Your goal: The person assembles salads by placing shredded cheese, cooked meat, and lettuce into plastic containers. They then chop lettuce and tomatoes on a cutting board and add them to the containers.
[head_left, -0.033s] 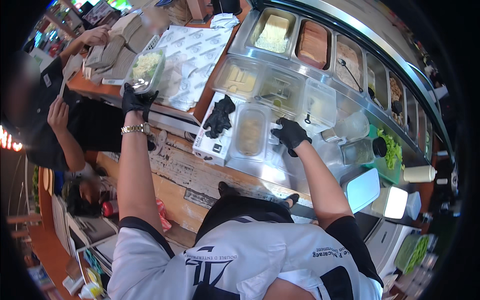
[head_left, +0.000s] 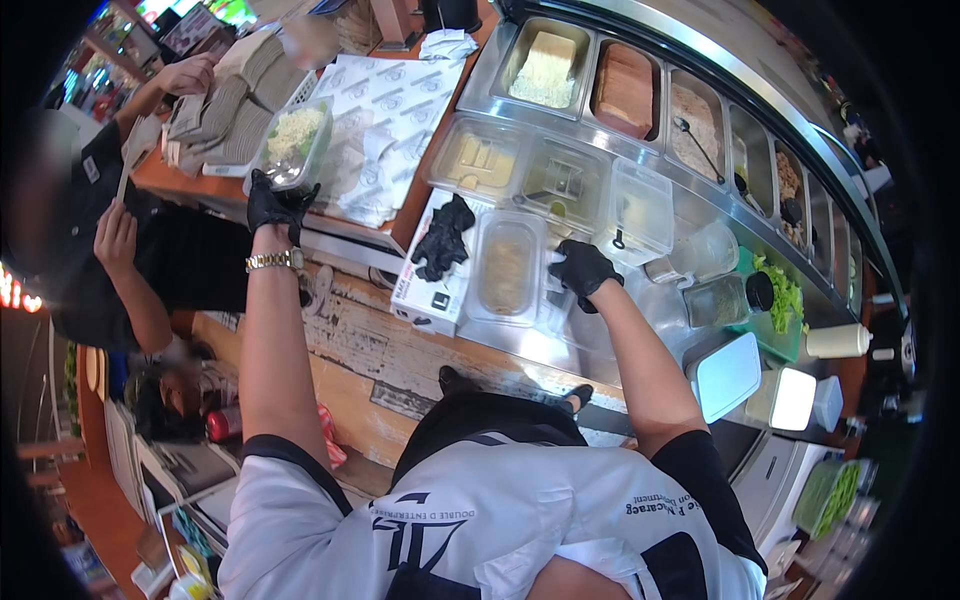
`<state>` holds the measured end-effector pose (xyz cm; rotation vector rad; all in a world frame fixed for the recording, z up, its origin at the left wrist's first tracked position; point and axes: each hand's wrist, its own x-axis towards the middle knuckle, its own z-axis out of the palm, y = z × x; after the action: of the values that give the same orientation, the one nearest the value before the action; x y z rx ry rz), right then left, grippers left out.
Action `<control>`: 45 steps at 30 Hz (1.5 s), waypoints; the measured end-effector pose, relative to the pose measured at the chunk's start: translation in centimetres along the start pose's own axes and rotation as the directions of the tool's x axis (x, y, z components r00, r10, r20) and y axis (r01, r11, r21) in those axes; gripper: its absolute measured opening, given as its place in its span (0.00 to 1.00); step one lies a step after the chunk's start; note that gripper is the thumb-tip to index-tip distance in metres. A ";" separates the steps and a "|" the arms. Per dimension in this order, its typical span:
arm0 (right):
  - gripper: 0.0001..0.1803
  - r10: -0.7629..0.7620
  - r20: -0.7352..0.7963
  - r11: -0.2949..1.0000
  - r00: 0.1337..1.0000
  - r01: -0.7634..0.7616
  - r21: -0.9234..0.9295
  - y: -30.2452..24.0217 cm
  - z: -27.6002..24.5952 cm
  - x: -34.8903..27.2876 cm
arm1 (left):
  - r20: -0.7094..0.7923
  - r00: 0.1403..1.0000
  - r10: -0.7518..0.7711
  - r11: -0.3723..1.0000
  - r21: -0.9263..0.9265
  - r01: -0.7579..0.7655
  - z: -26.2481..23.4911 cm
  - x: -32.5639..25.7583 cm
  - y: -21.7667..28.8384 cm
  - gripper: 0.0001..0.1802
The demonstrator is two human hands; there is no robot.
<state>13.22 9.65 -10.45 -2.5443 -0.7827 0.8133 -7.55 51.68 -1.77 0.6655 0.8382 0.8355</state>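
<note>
My left hand (head_left: 279, 205), in a black glove, is closed on the near end of a clear plastic food container (head_left: 318, 150). Shredded pale topping and greens fill it, and it is held out at the far left, beside the paper-lined counter. My right hand (head_left: 586, 274), also black-gloved, is low over the steel counter with its fingers curled. Whatever it may hold is hidden. Just left of it stands a clear rectangular tub (head_left: 507, 268) with light-brown contents. A crumpled black glove (head_left: 443, 238) lies on a white glove box (head_left: 427, 310) beside that tub.
Lidded clear tubs (head_left: 565, 180) stand beyond my right hand, below a row of steel food pans (head_left: 627, 90). A dark-lidded jar (head_left: 715, 300) and lettuce (head_left: 778, 295) are to the right. Another person (head_left: 120, 215) at the left holds a light-coloured utensil near stacked brown cartons (head_left: 235, 110).
</note>
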 end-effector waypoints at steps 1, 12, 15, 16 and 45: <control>0.21 -0.025 0.020 0.996 1.000 0.026 -0.082 -0.5 -0.6 0.0 | 0.012 1.000 -0.014 1.000 -0.020 0.015 -0.3 1.0 0.1 0.27; 0.17 -0.017 -0.747 0.546 0.665 0.632 0.550 -2.9 -6.7 -16.2 | 0.146 0.977 -0.155 0.979 -0.110 0.172 -2.1 9.4 -0.1 0.30; 0.14 -0.015 -0.772 0.449 0.636 0.694 0.563 -4.9 -6.8 -16.9 | 0.169 0.974 -0.151 0.978 -0.120 0.172 -1.9 9.7 -0.5 0.30; 0.13 -0.036 -0.764 0.529 0.645 0.661 0.533 -5.3 -7.1 -16.9 | 0.176 0.976 -0.125 0.982 -0.116 0.146 -2.0 9.6 -0.6 0.31; 0.15 -0.319 -0.555 0.388 0.768 0.640 0.663 -34.7 1.4 0.0 | -0.227 0.835 0.501 0.865 0.158 -0.476 -28.1 19.6 18.2 0.20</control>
<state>-1.36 37.09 5.12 -1.3765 -0.7237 0.3512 -29.92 82.50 -9.12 0.8871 0.9657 1.3794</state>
